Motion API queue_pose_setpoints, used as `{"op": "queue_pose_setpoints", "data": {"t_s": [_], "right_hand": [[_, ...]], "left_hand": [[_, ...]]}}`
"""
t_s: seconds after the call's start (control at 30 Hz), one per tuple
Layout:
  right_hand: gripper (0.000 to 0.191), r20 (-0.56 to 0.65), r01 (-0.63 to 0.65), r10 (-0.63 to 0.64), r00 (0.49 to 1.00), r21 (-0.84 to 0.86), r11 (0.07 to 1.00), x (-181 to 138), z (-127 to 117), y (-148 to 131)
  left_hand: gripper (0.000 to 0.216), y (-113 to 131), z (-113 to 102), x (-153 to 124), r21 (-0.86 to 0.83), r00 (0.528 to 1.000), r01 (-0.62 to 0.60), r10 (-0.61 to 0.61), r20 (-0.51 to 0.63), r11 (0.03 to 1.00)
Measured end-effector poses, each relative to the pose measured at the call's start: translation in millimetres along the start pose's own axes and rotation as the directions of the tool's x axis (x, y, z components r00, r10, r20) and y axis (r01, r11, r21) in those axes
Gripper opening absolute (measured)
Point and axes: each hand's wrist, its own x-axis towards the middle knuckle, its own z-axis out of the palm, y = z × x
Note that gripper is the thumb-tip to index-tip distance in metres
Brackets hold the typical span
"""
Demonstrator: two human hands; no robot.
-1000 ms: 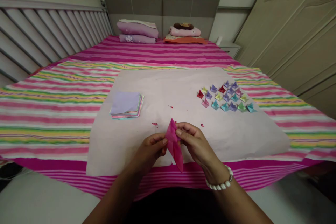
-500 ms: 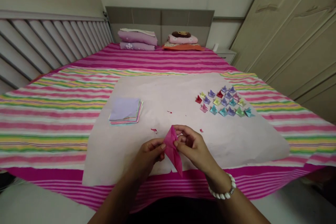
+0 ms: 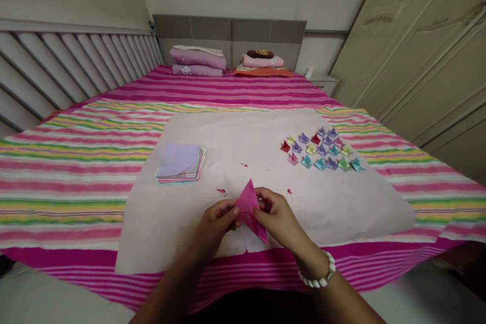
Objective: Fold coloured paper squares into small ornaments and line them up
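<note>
A folded piece of pink origami paper [image 3: 248, 208] is held up between both hands over the near part of a large white sheet [image 3: 182, 223]. My left hand [image 3: 219, 218] pinches its left corner, thumb in front. On the opposite side, my right hand [image 3: 274, 213] grips the right edge with thumb and fingers; a white beaded bracelet [image 3: 321, 274] circles that wrist. The paper has a pointed diamond-like outline, its lower tip slanting to the right. Parts of its back and the fingers behind it are hidden.
At left on the sheet lies a stack of coloured square paper [image 3: 178, 161]. Several small folded paper pieces [image 3: 322, 150] stand grouped at right. Tiny red scraps [image 3: 221, 192] lie between. A striped bed cover [image 3: 68, 177] spreads beneath; folded bedding [image 3: 199, 58] sits by the headboard.
The pink paper's loose right-hand flap now lies flatter, and its lower tip has swung right and up. My right fingers have closed in along its edge. The view has tilted slightly upward.
</note>
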Motion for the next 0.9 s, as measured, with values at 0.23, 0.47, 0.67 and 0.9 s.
{"op": "queue_pose_setpoints", "data": {"t_s": [0.23, 0.47, 0.67, 0.9], "right_hand": [[0.022, -0.111, 0.158, -0.22, 0.969, -0.409, 0.899, 0, 13, 9], [0.03, -0.057, 0.176, -0.249, 0.967, -0.558, 0.811, 1, 17, 12], [0.018, -0.056, 0.124, -0.209, 0.976, -0.646, 0.753, 5, 17, 19], [0.04, -0.138, 0.158, -0.252, 0.958, -0.481, 0.863, 9, 14, 21]], "left_hand": [[0.054, 3, 15, 0, 0.133, 0.989, -0.092, 0.106, -0.104, 0.987], [0.04, 3, 15, -1, 0.46, 0.972, -0.122, 0.2, -0.124, 0.879], [0.034, -1, 12, 3, 0.719, 0.884, -0.277, 0.462, -0.069, 0.638], [0.048, -6, 3, 9, 0.711, 0.859, -0.339, 0.511, -0.033, 0.617]]}}
